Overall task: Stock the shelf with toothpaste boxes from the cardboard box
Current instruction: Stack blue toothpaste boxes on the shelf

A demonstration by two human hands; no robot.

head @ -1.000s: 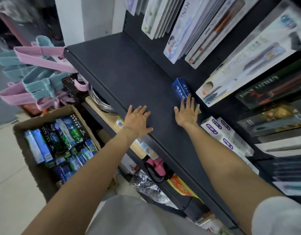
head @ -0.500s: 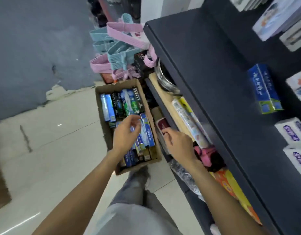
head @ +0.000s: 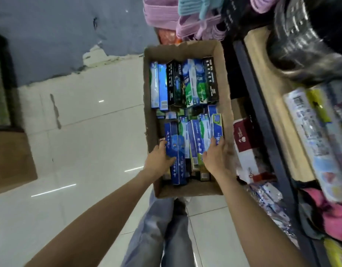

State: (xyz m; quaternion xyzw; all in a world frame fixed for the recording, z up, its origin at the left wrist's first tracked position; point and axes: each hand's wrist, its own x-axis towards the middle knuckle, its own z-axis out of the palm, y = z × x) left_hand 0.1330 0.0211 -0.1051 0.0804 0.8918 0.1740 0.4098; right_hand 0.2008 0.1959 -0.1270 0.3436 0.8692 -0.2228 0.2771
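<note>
The cardboard box point(head: 187, 49) sits on the tiled floor point(head: 79, 132) beside the shelf point(head: 262, 120), packed with toothpaste boxes point(head: 193, 83). The left hand point(head: 158, 158) curls its fingers around a dark blue box point(head: 177, 162); the right hand point(head: 216, 157) grips a blue-and-green box point(head: 216, 126).

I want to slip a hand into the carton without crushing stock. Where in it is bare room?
Bare cardboard shows only at the cardboard box near end, below the dark blue toothpaste box under the left hand. The right hand fills the right side; the far row is packed wall to wall.
</note>
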